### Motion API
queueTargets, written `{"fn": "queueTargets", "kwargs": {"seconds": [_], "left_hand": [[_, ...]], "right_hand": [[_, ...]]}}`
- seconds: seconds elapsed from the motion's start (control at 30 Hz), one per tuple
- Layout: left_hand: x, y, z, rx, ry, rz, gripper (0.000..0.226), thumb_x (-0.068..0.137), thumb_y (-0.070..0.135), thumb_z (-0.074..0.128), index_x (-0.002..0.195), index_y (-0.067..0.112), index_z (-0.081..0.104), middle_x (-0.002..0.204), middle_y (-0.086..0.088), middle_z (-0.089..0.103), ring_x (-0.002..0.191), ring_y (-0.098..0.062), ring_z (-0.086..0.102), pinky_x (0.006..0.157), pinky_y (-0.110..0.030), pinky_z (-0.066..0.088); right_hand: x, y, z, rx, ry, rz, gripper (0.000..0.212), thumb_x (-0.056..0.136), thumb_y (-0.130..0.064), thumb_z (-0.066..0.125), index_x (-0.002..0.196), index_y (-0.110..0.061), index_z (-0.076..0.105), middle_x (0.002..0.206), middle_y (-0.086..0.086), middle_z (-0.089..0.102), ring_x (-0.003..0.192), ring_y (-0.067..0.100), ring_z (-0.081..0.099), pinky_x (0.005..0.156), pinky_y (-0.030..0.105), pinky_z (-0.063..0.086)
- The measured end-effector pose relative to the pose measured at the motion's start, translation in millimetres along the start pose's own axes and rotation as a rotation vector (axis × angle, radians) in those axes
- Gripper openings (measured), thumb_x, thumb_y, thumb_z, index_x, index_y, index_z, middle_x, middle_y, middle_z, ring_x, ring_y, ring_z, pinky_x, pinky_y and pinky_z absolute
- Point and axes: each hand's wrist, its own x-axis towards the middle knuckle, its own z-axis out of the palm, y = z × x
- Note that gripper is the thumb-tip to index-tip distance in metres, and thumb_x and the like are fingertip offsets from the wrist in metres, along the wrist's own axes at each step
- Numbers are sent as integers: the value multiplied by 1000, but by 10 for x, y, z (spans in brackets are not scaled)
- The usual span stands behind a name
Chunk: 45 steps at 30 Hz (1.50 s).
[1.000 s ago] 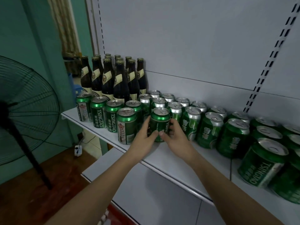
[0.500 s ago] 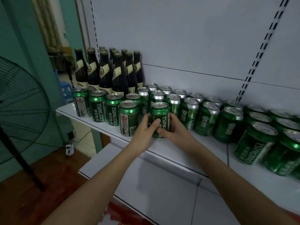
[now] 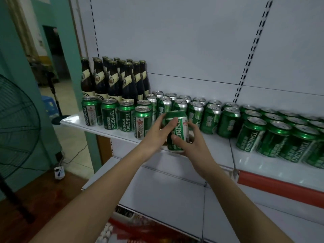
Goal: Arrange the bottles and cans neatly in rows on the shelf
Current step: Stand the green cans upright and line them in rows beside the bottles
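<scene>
A green Tsingtao can (image 3: 180, 130) sits at the front edge of the white shelf (image 3: 112, 133), held between both hands. My left hand (image 3: 157, 135) grips its left side with fingers round the top. My right hand (image 3: 189, 142) grips its right side, thumb across the label. Left of it stands a row of green cans (image 3: 126, 115), the nearest one (image 3: 142, 121) close to my left hand. Dark brown bottles (image 3: 114, 79) stand in rows at the back left. Rows of silver-topped green cans (image 3: 210, 118) run rightward behind the held can.
More green cans (image 3: 280, 137) crowd the right section of the shelf, some blurred. A lower shelf (image 3: 157, 181) juts out below with a red price strip (image 3: 280, 188) on the right. A black standing fan (image 3: 15, 130) is at far left on the wooden floor.
The held can has come forward to the shelf's front edge and sits lower and nearer me. Both hands still hold it. The camera has shifted left and up.
</scene>
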Motion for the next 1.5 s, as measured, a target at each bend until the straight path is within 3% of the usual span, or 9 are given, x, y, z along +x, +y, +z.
{"fn": "queueTargets", "kwargs": {"seconds": [0.1,0.17,0.3,0.47,0.67,0.83,1.0,1.3,1.5], "left_hand": [[-107,47,-63,66,-90,1,49,85,57,64,128,36,53,119,2,67,107,-20,67,86,-45,60],[-219,73,-96,89,-116,9,43,88,50,66,126,33,55,113,0,69,98,-19,70,76,-42,62],[-454,68,-130,33,-158,31,34,90,39,68,120,26,58,104,-2,72,86,-15,74,64,-34,61],[-662,99,-97,9,-190,72,34,89,38,68,120,26,59,106,0,72,93,-11,72,68,-32,61],[-723,335,240,32,-274,102,40,84,44,68,119,28,60,106,1,71,96,-12,71,75,-39,62],[-772,491,860,56,-365,121,31,90,38,67,119,30,59,110,-2,69,101,-16,69,77,-41,62],[-874,644,1720,93,-424,135,54,80,48,70,127,28,54,112,-4,68,101,-20,69,73,-40,62],[-1163,994,3435,143,-545,171,50,88,33,70,131,21,49,109,-4,68,93,-17,71,67,-32,61],[-1185,1123,4166,151,-599,157,50,87,28,74,129,23,49,110,-1,69,91,-14,72,72,-35,62]], "right_hand": [[-242,-4,62,-18,18,15,63,86,-26,78,137,-35,42,119,6,66,98,20,72,83,40,61],[-400,-18,94,-29,28,19,59,87,-25,77,134,-37,43,118,9,65,96,19,72,75,31,60],[-646,-52,119,-35,26,45,56,87,-22,76,130,-38,44,118,11,64,96,19,72,75,32,60],[-884,-102,24,113,-39,127,44,97,-30,60,139,-28,45,121,6,69,110,24,69,92,46,57],[-1201,-174,-404,161,-21,140,48,94,-34,58,139,-20,49,124,10,69,115,29,67,97,42,54],[-1475,-314,-942,101,43,50,54,84,-28,68,134,-17,52,118,10,72,111,28,69,97,42,55],[-1892,-441,-1696,73,103,6,49,88,-28,66,134,-16,53,118,9,72,112,28,68,98,43,54],[-2697,-759,-3226,-45,211,17,40,97,-18,63,135,-18,51,121,7,69,111,25,69,97,46,55],[-2909,-905,-3884,-208,296,20,42,89,-21,74,127,-26,56,120,-4,67,102,16,72,93,42,58]]}}
